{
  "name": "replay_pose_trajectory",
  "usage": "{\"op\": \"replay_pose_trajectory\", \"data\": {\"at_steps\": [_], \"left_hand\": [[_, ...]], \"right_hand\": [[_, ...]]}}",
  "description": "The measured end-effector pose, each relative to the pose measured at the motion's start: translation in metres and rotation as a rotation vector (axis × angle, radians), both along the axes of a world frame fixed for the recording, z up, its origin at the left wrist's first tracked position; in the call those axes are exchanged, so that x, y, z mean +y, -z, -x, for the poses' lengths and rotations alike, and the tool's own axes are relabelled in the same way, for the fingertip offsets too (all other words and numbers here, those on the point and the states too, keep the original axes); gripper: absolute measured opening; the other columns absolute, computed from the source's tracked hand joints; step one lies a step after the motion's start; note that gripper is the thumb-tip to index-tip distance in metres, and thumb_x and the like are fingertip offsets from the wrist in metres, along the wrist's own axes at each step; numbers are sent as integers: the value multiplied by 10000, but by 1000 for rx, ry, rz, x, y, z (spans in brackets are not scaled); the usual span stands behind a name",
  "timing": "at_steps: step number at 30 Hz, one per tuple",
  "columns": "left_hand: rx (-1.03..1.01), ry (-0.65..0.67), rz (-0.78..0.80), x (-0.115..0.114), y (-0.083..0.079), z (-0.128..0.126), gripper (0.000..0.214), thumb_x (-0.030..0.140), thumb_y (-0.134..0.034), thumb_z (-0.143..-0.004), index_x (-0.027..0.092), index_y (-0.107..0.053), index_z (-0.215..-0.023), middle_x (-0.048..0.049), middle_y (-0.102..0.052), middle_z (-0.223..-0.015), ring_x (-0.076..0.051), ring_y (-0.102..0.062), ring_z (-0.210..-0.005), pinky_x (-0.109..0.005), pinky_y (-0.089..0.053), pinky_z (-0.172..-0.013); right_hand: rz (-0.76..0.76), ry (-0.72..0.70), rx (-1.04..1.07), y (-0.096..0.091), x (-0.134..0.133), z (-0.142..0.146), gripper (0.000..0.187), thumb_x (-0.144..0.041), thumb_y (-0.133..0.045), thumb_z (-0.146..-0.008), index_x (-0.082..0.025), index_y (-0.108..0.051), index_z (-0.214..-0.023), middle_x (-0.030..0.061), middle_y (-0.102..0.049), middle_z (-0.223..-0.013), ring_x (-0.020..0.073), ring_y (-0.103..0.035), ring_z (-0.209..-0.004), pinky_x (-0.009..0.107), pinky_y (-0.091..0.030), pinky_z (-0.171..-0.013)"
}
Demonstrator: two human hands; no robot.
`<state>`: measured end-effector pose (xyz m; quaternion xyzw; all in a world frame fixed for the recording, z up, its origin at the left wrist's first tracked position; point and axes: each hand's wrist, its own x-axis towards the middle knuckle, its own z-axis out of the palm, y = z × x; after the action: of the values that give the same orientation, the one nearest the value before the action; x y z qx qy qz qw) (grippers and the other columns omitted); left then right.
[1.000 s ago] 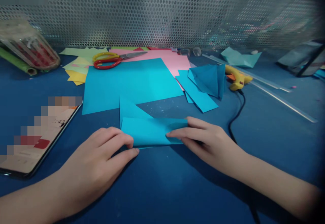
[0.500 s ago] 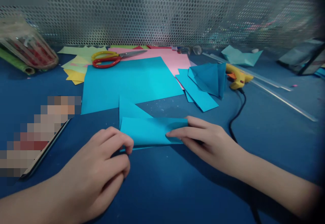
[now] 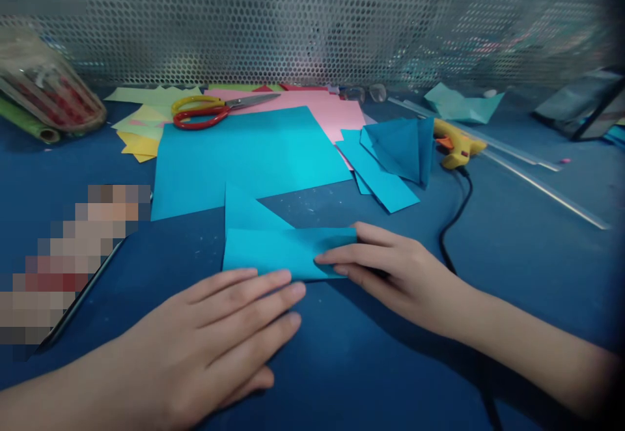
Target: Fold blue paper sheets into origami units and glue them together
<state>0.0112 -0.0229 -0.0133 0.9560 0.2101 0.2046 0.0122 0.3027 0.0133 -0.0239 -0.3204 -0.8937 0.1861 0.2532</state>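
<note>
A folded sheet of blue paper (image 3: 278, 249) lies on the dark blue table in front of me, with a pointed flap standing out past its upper left edge. My left hand (image 3: 229, 333) is flat and open, its fingers stretched over the lower left fold of the paper. At the paper's right end, my right hand (image 3: 395, 268) grips the edge, fingertips on top and the thumb side partly hidden. Beyond the folded piece is a larger blue sheet (image 3: 254, 157).
Scissors (image 3: 205, 115) with red and yellow handles rest on the larger sheet and pink paper (image 3: 332, 115). Right of them are blue strips (image 3: 390, 183), a folded blue piece (image 3: 398, 148), a yellow glue gun (image 3: 459, 148) with black cord, and clear sticks (image 3: 547, 193). A jar (image 3: 53, 92) stands left.
My left hand has gone from curled fingers at the paper's left corner to stretched fingers laid along its lower edge. My right hand keeps its place on the right end.
</note>
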Motion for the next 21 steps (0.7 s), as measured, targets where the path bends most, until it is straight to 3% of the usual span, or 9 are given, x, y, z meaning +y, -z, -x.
{"op": "replay_pose_trajectory", "data": {"at_steps": [3,6,13,21], "left_hand": [[210,-39,-50,8,0,0,493,424,-418,-1081,157,-464,-1492,-38,-458,-1582,-206,-445,-1453,-335,-322,-1208],[314,-80,-19,12,2,3,614,472,-417,-1063,133,-329,-1568,-61,-399,-1608,-230,-457,-1445,-354,-441,-1128],[341,-74,-36,9,2,5,585,418,-429,-1057,195,-307,-1584,-65,-388,-1615,-275,-452,-1448,-469,-451,-1121],[315,-84,-6,9,1,4,583,389,-462,-1038,190,-340,-1572,-56,-392,-1615,-272,-436,-1459,-448,-446,-1131]], "right_hand": [[22,-7,-13,-2,0,1,277,-145,-480,-1041,-154,-718,-1184,21,-518,-772,133,-523,-628,224,-401,-527],[68,2,16,-3,1,0,290,-123,-486,-1032,-183,-737,-1164,13,-515,-766,126,-518,-634,214,-404,-537],[235,108,175,0,7,-4,292,-91,-500,-988,-201,-768,-1023,12,-543,-838,95,-513,-599,220,-407,-519],[64,89,94,-1,5,-2,320,-65,-499,-976,-215,-780,-951,37,-579,-881,93,-548,-620,228,-423,-533]]}}
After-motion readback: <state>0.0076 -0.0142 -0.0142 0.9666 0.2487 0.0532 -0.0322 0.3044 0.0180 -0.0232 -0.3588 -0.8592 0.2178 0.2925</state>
